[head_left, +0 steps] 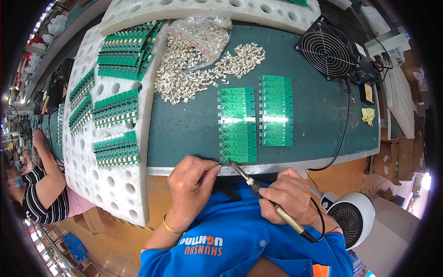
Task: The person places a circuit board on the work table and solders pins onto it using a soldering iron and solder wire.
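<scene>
My right hand (288, 194) grips a soldering iron (258, 189) like a pen, its tip touching the near left corner of a green circuit board panel (237, 124) on the dark green bench mat (184, 124). My left hand (191, 182) pinches something thin, apparently solder wire, right at that same corner by the iron tip. A second green panel (276, 111) lies just right of the first. Beyond them sits a heap of small silver metal parts (203, 69), spilling from a clear plastic bag (198, 32).
White foam trays (115, 180) with holes hold more green boards (115, 147) at left. A black fan (328, 50) stands at the far right with a cable running down. A white round fan (353, 219) is near my right elbow. Another person's arm (46, 180) is at left.
</scene>
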Demonstrator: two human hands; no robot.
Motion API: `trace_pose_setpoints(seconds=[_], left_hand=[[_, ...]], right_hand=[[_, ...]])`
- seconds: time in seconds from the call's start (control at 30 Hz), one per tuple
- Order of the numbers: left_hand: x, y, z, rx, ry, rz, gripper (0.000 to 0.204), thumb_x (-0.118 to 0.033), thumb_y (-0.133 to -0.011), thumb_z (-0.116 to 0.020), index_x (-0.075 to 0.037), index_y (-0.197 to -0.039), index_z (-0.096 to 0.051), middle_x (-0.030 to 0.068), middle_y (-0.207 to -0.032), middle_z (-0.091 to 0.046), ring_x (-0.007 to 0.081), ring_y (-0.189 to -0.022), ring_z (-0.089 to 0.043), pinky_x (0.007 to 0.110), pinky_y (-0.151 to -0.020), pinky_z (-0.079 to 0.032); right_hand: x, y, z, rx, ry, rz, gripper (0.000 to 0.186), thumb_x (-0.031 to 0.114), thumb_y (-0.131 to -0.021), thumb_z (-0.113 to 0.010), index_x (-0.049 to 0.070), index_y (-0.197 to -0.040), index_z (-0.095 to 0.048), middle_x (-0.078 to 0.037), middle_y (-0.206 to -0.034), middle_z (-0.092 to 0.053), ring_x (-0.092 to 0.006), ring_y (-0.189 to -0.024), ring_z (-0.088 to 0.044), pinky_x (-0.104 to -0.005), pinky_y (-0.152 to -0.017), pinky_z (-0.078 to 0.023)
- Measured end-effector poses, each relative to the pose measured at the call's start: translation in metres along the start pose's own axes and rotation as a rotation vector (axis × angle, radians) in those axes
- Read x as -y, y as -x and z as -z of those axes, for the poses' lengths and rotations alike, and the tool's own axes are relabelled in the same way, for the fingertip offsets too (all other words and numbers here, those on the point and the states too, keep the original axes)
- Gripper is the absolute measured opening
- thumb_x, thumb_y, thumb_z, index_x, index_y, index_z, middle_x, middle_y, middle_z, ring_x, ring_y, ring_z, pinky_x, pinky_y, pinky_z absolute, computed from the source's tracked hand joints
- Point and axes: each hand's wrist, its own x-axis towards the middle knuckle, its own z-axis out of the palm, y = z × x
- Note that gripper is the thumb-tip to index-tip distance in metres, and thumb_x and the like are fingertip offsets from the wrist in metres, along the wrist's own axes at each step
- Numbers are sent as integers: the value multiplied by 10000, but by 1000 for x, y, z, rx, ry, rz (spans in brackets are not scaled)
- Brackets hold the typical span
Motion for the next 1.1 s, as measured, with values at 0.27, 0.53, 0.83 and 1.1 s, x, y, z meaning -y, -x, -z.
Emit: trace_pose_setpoints(seconds=[0.27,0.53,0.83,1.1], left_hand=[[-2,-1,2,11,2,-3,136,70,-759,-805,4,-861,-742,80,-764,-646,159,-665,-639,275,-579,-510],[-2,-1,1,5,-16,0,138,62,-745,-810,-7,-847,-750,80,-756,-672,181,-680,-641,299,-602,-510],[-3,-4,1,0,-19,-13,130,61,-754,-809,-4,-849,-749,81,-760,-663,166,-668,-639,285,-581,-510],[-2,-5,0,19,-13,-1,118,54,-770,-805,1,-859,-749,83,-770,-656,142,-645,-634,263,-551,-509]], right_hand=[[1,-2,-1,7,-17,9,324,48,-661,-825,33,-956,-693,-40,-671,-634,-180,-516,-586,-305,-540,-432],[-1,0,-4,-4,-18,21,302,62,-671,-823,28,-943,-696,-37,-668,-630,-177,-514,-584,-307,-539,-429],[-1,-1,-5,-4,-10,17,288,63,-690,-814,25,-949,-693,-37,-661,-625,-177,-512,-580,-311,-536,-423],[-1,-1,-6,7,6,20,298,62,-692,-812,26,-962,-690,-29,-663,-609,-176,-524,-574,-313,-546,-426]])
